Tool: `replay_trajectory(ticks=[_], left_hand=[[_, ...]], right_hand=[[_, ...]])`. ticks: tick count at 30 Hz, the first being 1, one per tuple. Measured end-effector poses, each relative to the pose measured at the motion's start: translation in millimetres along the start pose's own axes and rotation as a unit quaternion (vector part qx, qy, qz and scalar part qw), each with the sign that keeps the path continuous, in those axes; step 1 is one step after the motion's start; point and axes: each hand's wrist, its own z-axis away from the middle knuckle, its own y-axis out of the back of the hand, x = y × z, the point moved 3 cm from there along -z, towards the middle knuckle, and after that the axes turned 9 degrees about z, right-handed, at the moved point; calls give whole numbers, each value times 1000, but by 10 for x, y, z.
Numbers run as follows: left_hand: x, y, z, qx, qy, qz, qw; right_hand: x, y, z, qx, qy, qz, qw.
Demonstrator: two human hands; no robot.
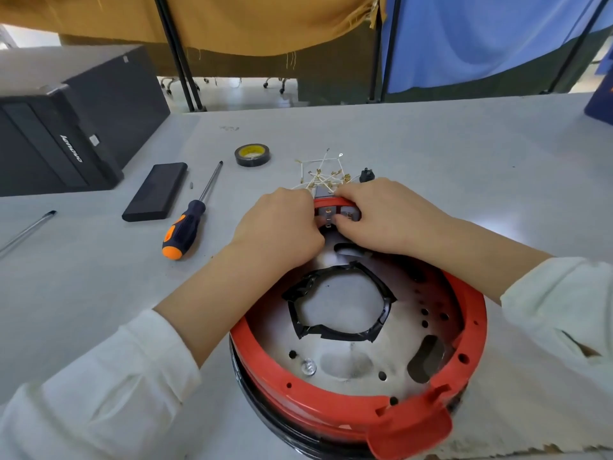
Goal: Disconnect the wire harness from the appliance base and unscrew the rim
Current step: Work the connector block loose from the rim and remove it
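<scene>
Nearest us sits the appliance base point(348, 366), a round metal plate with a black-taped opening, ringed by the red rim point(331, 405) on the grey table point(99, 287). Both hands meet at the rim's far edge. The left hand point(282, 224) has its fingers curled in against the grey connector block point(335, 212) set in the rim there; the right hand point(381, 215) curls over the rim's top, thumb pressing the block's near face. Just beyond the fingertips, the wire harness point(323, 175) fans out on the table, white leads and brass terminals, its near ends hidden by the knuckles. Left lies the orange-handled screwdriver point(189, 220), farther off the tape roll point(252, 155).
</scene>
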Motion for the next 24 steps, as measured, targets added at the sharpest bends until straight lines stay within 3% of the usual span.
replay_trajectory(ticks=[9,24], left_hand=[[82,-15,10,19,-1,-69,997],[45,-13,-32,21,0,-43,999]], right_hand=[[-20,-42,-33,13,34,96,995],[11,-41,-52,16,36,89,995]])
